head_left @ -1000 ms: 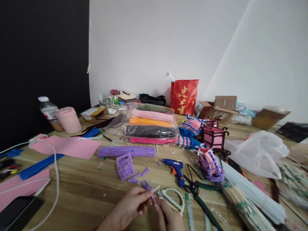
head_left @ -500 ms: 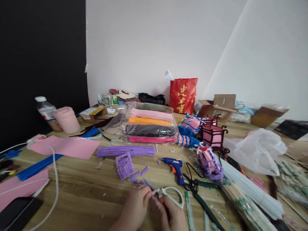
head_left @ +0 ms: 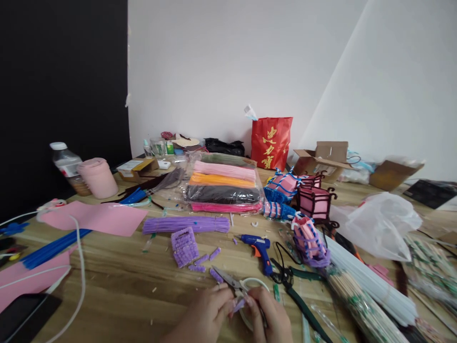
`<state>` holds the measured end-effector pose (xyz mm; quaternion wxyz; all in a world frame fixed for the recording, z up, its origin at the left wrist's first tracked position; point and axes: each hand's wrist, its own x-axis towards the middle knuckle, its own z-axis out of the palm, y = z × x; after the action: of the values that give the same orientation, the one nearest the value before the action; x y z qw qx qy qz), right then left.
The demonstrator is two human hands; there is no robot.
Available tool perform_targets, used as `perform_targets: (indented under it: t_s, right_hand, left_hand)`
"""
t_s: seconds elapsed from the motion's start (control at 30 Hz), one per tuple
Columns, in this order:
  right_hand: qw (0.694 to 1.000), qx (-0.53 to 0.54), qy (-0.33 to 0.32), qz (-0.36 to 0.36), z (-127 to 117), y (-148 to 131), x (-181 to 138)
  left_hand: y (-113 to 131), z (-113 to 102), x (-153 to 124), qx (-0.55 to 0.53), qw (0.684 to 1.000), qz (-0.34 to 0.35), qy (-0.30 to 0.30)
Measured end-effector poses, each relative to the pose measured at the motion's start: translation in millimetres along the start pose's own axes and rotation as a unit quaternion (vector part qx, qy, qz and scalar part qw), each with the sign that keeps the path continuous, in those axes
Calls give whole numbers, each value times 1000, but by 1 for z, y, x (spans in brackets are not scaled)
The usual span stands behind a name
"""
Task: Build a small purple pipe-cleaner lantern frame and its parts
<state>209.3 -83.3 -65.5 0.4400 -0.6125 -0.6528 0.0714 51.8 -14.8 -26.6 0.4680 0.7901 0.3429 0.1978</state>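
Observation:
My left hand is closed in a pinch on a short purple pipe cleaner piece. On the other side of that piece, the fingertips of my right hand pinch it too. Scissors with pale handles lie just beyond and partly under my hands, their blades pointing away to the left; my right hand covers part of the handles. Past the blades are several short purple pieces and a fuzzy purple openwork panel. A bundle of long purple pipe cleaners lies behind them.
To the right are a blue glue gun, green-handled pruning shears, small pink lanterns and bundled wooden sticks. Bagged coloured pipe cleaners lie centrally. On the left are pink sheets, a white cable and a phone.
My right hand has shifted slightly right, and my left hand has lowered a little. Both scissor loops now show around my fingers. The purple piece between my hands has turned.

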Motion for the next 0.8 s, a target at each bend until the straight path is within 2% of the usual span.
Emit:
perform_targets:
  t_s: [0.13, 0.23, 0.37, 0.43, 0.53, 0.6, 0.67, 0.73, 0.8]
  right_hand:
    - [999, 3, 46, 22, 11, -6, -4]
    - [997, 38, 48, 47, 19, -10, -5]
    - [975, 143, 54, 158, 22, -11, -3]
    - [939, 245, 50, 237, 21, -10, 1]
    - [848, 422, 5, 320, 19, -9, 7]
    - [798, 490, -18, 349, 21, -9, 10]
    - [773, 514, -27, 371, 26, -9, 9]
    - [777, 498, -18, 385, 33, -11, 5]
    - [812, 442, 9, 381, 42, -15, -2]
  left_hand:
    - [-3, 6, -2, 62, 997, -33, 38]
    - [-8, 8, -2, 82, 994, -59, 33]
    - [-8, 8, -1, 69, 995, -62, 28]
    - [-4, 7, -1, 37, 998, -39, 30]
    - [1, 7, -1, -27, 999, -7, 45]
    - [2, 10, -1, -67, 996, 2, 55]
    - [-1, 14, 0, -114, 992, -6, 56]
    - [-6, 19, 3, -177, 981, -34, 67]
    - [-12, 25, 6, -234, 962, -67, 127]
